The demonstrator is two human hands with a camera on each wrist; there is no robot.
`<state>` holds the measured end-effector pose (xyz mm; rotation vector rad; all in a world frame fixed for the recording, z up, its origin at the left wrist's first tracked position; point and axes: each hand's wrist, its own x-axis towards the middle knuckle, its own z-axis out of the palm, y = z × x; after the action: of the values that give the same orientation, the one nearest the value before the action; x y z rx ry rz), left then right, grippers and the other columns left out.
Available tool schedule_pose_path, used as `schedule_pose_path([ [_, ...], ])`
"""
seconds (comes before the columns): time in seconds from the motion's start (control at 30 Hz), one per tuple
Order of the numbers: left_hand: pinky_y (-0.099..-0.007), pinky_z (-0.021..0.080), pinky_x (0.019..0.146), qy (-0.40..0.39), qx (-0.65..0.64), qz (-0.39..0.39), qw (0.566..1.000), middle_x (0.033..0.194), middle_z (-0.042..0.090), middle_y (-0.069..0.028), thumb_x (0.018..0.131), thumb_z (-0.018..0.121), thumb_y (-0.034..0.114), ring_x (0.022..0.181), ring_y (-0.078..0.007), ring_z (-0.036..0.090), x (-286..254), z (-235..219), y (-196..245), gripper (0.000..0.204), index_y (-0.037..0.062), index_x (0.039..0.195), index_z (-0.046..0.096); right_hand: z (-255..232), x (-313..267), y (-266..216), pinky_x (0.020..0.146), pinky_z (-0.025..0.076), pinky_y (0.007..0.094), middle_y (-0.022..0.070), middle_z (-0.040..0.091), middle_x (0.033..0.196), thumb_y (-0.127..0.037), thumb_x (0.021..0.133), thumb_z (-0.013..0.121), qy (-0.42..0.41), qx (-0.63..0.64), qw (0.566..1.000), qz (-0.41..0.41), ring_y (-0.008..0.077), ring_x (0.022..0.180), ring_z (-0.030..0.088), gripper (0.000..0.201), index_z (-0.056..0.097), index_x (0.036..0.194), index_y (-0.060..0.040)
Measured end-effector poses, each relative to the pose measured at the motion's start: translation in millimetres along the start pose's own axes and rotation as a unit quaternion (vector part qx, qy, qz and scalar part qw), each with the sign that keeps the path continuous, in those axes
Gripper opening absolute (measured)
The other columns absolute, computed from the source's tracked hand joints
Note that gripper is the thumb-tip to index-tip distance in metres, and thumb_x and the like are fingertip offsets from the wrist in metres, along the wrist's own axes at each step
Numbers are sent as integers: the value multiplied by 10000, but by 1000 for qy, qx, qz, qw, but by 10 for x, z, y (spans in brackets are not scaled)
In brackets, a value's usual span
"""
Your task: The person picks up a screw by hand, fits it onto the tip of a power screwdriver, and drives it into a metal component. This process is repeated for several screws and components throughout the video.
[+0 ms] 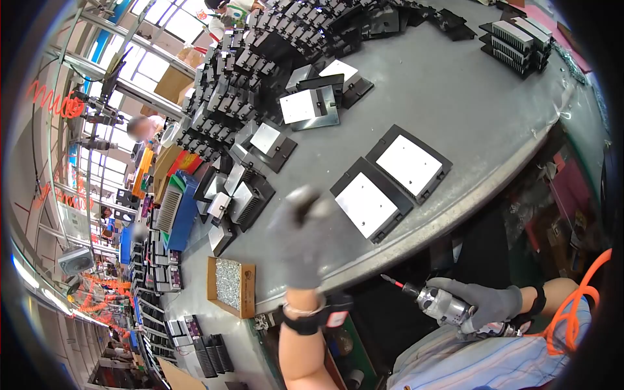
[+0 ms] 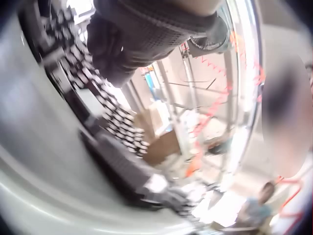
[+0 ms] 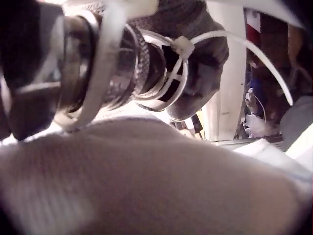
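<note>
My gloved right hand (image 1: 484, 302) grips a metal air screwdriver (image 1: 445, 305) in front of my body, its red-collared bit pointing left toward the table edge. In the right wrist view the screwdriver's metal body (image 3: 122, 63) fills the upper left, with the gloved fingers (image 3: 200, 73) curled round it. My gloved left hand (image 1: 302, 237) is blurred over the table, left of two black finned heat sinks with white plates, the nearer plate (image 1: 366, 206) and the farther plate (image 1: 409, 166). The left wrist view shows the dark glove (image 2: 132, 39); I cannot tell whether its fingers hold anything.
A cardboard box (image 1: 247, 289) of small metal screws stands at the table's left front. More plated heat sinks (image 1: 270, 140) lie behind my left hand, before dense rows of black parts (image 1: 227, 107). Finned blocks (image 1: 513, 42) are stacked far right. An orange coiled hose (image 1: 572, 312) hangs beside my right arm.
</note>
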<state>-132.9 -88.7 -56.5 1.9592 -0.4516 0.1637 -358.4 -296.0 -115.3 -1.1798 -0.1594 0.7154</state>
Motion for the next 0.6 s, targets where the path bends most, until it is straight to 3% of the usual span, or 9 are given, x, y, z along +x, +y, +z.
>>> schedule_pose_path([
  [0.07,-235,499,661,58,126,-44,989,809,671,-58,760,668,15,703,-111,609,-17,-438,-260,178,-5,937,659,6,8,8,797,455,309,138,495,1072,-92,668,600,3,-3,1000,5,187,924,525,941,50,1430,-63],
  [0.13,-223,480,639,54,221,-72,971,783,671,-57,762,677,36,701,-89,597,-32,-741,-607,168,-7,924,665,17,19,10,803,453,310,139,495,1075,-93,667,598,4,-7,1000,9,193,930,523,943,45,1430,-65],
  [0.27,-225,467,638,29,234,-127,964,762,672,-62,761,684,66,670,-97,590,-14,-743,-882,147,2,892,667,38,78,-15,816,452,312,141,493,1082,-97,665,599,-5,-24,1000,11,202,941,528,951,36,1431,-71],
  [0.3,-225,467,638,29,233,-123,964,762,672,-62,761,684,66,670,-97,590,-1,-745,-936,147,2,892,667,41,83,-33,820,451,311,142,493,1084,-99,664,600,-12,-24,999,20,203,947,530,955,31,1432,-72],
  [0.37,-233,468,646,31,349,-38,936,747,669,-58,767,676,64,674,-105,589,-10,-764,-1055,122,-3,868,660,54,73,-48,821,452,312,142,493,1085,-92,667,598,-11,-20,1000,13,202,953,532,954,29,1432,-74],
  [0.5,-306,488,701,31,209,-61,975,878,665,-95,768,677,97,809,-185,626,-54,-866,-966,221,6,963,630,47,71,-158,824,453,315,140,490,1094,-75,675,590,-15,-17,1000,6,199,965,535,946,24,1433,-80],
  [0.53,-309,490,731,59,153,-114,980,936,649,-100,754,687,82,855,-189,614,-8,-934,-1065,298,6,1031,607,19,52,-90,825,453,315,139,487,1100,-72,679,587,-18,-22,1000,7,198,967,535,941,23,1432,-80],
  [0.6,-285,488,727,55,205,-69,975,925,648,-87,746,688,55,845,-164,605,88,-943,-957,308,4,1039,606,5,67,-63,827,453,316,139,488,1098,-76,683,587,-12,-22,1000,2,197,968,534,938,22,1432,-79],
])
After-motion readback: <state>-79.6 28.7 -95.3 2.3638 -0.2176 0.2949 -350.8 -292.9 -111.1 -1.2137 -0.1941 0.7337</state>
